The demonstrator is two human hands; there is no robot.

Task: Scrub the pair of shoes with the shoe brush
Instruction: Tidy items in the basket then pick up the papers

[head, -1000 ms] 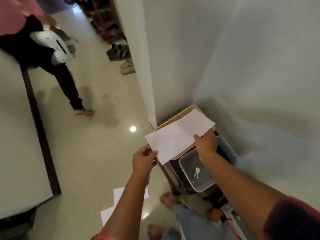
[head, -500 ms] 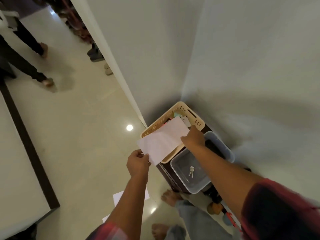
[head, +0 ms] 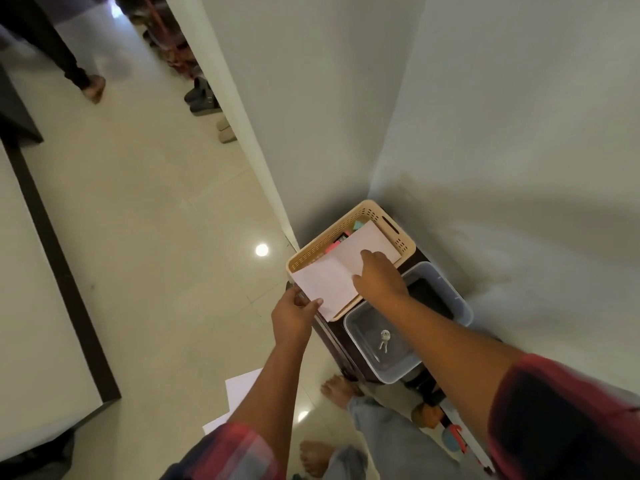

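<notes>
Pinching paper (head: 332,278) corner with left hand (head: 292,320), pressing it with flat right hand (head: 379,277) over basket (head: 405,242) rim; walls (head: 485,133) close behind, floor (head: 156,220) open leftward.

White paper sheet (head: 341,275) seen partly over beige perforated basket (head: 322,249); keys (head: 384,339) inside clear plastic bin (head: 393,374), both set on dark cabinet (head: 334,344). Loose sheets (head: 242,384) left on floor.

Pale walls (head: 485,116), glossy cream floor (head: 156,220)
</notes>
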